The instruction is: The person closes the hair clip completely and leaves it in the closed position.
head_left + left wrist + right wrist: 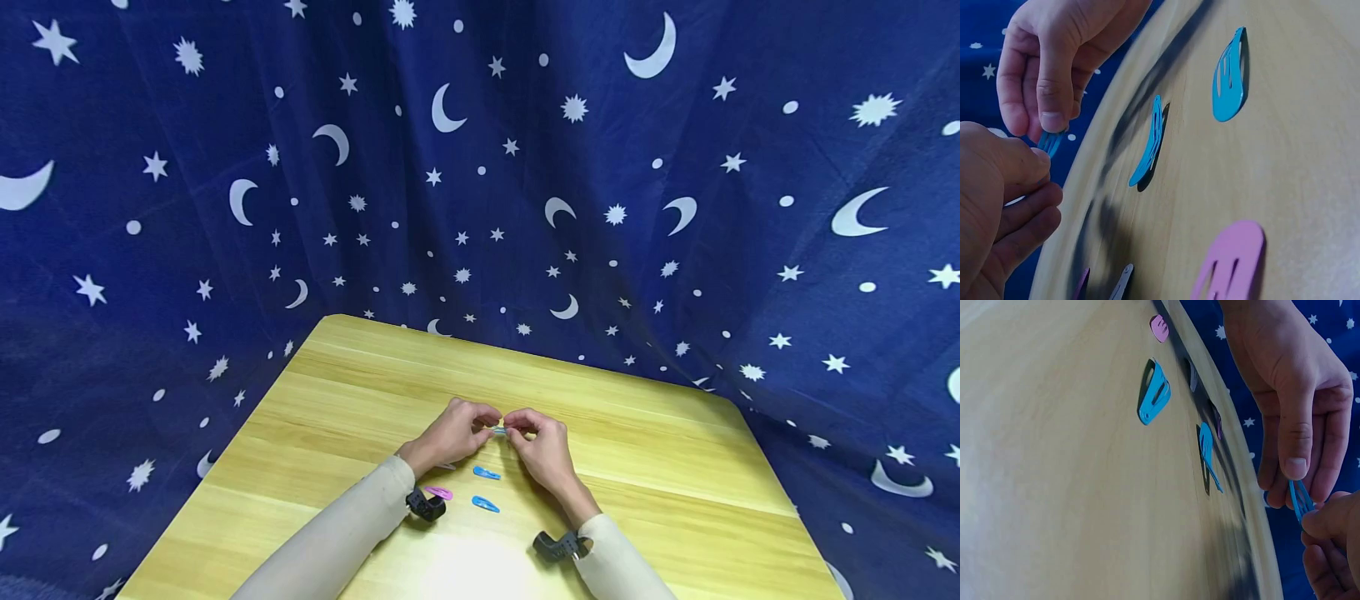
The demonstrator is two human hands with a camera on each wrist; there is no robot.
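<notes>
Between the two hands is a blue snap hair clip (pixel 499 431), held up over the table. My left hand (pixel 455 431) pinches one end with thumb and fingers. The other end is pinched by my right hand (pixel 542 448). Both wrist views show the held clip (pixel 1300 499) partly covered by fingertips. Nearer me on the table lie two more blue clips, one (pixel 487 472) behind the other (pixel 485 504). A pink clip (pixel 438 492) rests beside the left wrist.
A greyish clip (pixel 1192 374) and a purple clip (pixel 1216 419) lie near the left hand, mostly hidden by it in the head view. The wooden table (pixel 660 475) ends at a dark blue curtain (pixel 510 200) with moons and stars. Each wrist wears a black strap (pixel 426 505).
</notes>
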